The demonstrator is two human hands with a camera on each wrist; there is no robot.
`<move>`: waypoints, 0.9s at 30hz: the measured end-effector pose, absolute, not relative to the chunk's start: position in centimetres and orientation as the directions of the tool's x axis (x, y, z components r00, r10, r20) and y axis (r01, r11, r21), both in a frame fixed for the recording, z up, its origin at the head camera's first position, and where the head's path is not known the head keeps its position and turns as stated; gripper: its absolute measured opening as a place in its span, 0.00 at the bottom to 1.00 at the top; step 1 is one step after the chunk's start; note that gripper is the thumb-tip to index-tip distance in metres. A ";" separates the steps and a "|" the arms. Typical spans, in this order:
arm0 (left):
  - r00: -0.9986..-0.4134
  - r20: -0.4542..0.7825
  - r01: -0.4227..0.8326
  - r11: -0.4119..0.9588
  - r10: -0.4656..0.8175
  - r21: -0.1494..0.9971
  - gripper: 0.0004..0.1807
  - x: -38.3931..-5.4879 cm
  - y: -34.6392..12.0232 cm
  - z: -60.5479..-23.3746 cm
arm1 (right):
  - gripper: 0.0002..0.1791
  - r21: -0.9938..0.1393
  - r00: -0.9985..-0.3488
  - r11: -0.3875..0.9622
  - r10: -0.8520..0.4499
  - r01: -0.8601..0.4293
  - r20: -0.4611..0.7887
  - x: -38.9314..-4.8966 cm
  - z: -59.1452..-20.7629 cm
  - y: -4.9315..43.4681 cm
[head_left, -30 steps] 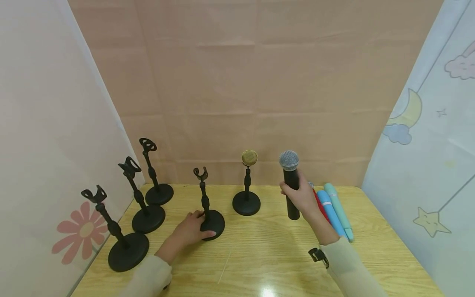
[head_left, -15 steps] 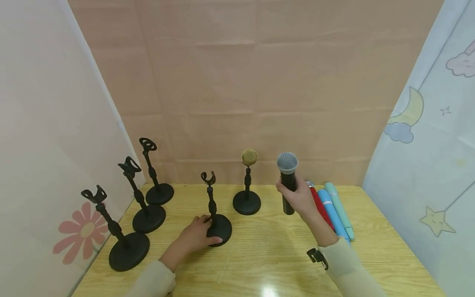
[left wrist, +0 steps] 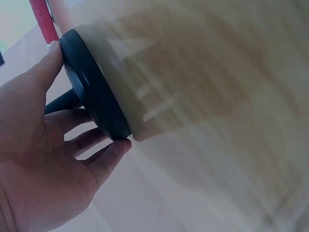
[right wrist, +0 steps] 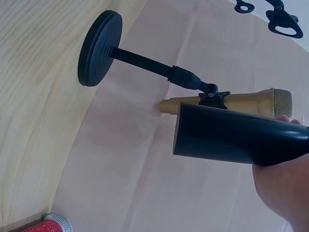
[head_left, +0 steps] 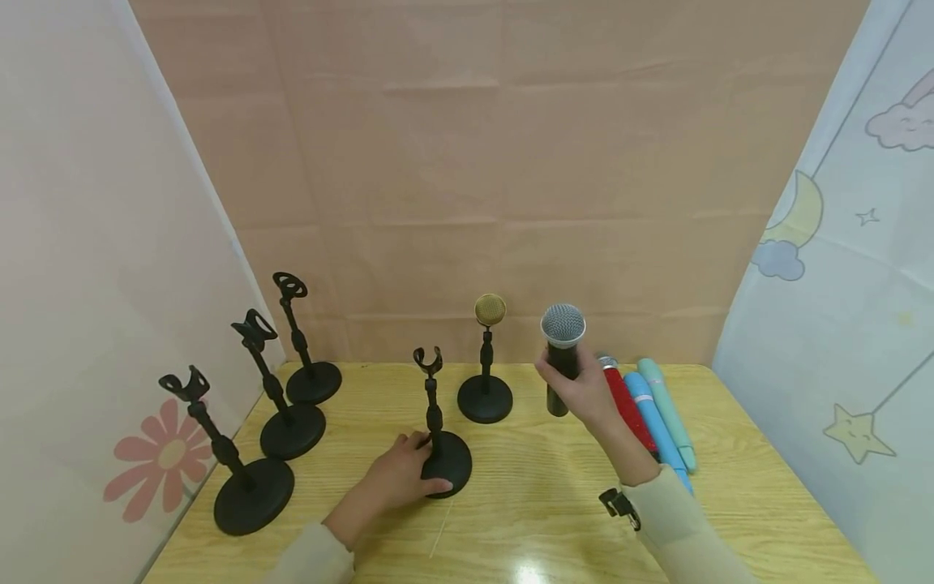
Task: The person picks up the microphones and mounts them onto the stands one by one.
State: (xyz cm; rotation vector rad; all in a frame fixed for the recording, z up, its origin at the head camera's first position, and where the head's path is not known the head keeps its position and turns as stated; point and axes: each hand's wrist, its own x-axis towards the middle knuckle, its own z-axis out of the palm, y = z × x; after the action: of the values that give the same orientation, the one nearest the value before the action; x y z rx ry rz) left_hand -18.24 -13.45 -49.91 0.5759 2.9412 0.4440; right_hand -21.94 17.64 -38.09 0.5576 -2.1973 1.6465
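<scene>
My left hand point(head_left: 400, 473) grips the round black base of a microphone stand point(head_left: 448, 466) near the middle of the table. In the left wrist view the thumb and fingers point(left wrist: 111, 154) hold the rim of that base point(left wrist: 96, 87), with the stem running between them. The stand's forked clip on top holds nothing. My right hand point(head_left: 587, 389) grips a black microphone point(head_left: 562, 361) by its body, its silver mesh head up and leaning toward me. Behind the two hands, a gold microphone point(head_left: 490, 310) sits in the clip of another stand point(head_left: 485, 400).
Three black stands point(head_left: 253, 496) with bare clips line the table's left side. At the right lie a red microphone point(head_left: 629, 410), a blue one point(head_left: 657, 426) and a mint-green one point(head_left: 670, 414). A brown backdrop point(head_left: 438, 162) rises behind the table point(head_left: 540, 503).
My left hand has slid the stand to the right and toward me. The black microphone in my right hand has shifted slightly left and tilted more toward me.
</scene>
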 end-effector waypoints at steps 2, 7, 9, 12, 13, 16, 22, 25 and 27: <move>-0.916 -0.046 0.368 0.882 0.398 0.293 0.45 -17.9 -13.1 -49.8 | 0.14 -0.824 -0.859 0.246 -0.107 -0.510 0.500 -21.8 -38.1 17.5; -0.907 -0.025 0.398 0.874 0.421 0.277 0.45 -17.3 -12.1 -49.8 | 0.17 -0.825 -0.857 0.235 -0.109 -0.514 0.503 -21.6 -37.9 17.0; -0.907 -0.021 0.401 0.876 0.421 0.268 0.45 -17.2 -11.8 -49.8 | 0.18 -0.829 -0.861 0.236 -0.113 -0.508 0.495 -21.4 -37.7 16.9; -0.907 -0.024 0.399 0.878 0.420 0.263 0.46 -17.0 -11.4 -50.0 | 0.18 -0.837 -0.870 0.237 -0.120 -0.493 0.478 -21.3 -37.5 16.6; -0.907 -0.029 0.397 0.878 0.419 0.267 0.46 -16.9 -11.3 -50.1 | 0.18 -0.839 -0.871 0.236 -0.123 -0.491 0.475 -21.2 -37.4 16.6; -0.906 -0.039 0.396 0.877 0.421 0.273 0.47 -16.7 -10.9 -49.9 | 0.17 -0.841 -0.872 0.232 -0.131 -0.489 0.471 -21.0 -37.2 16.4; -0.901 -0.030 0.410 0.874 0.432 0.260 0.47 -16.2 -10.2 -49.6 | 0.15 -0.796 -0.811 0.155 -0.125 -0.585 0.572 -21.1 -37.3 15.6; -0.896 -0.023 0.425 0.871 0.444 0.246 0.47 -16.1 -9.9 -49.5 | 0.15 -0.771 -0.781 0.125 -0.118 -0.624 0.613 -21.2 -37.3 15.2; -0.893 -0.021 0.432 0.869 0.450 0.240 0.47 -15.9 -9.7 -49.5 | 0.16 -0.766 -0.775 0.115 -0.119 -0.632 0.621 -21.2 -37.2 15.0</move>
State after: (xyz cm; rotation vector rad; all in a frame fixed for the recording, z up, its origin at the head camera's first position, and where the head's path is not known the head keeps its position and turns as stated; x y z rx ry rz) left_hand -15.90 -9.68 -49.45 0.7003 2.9629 0.3534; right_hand -21.20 15.03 -37.23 0.7282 -1.9928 1.6999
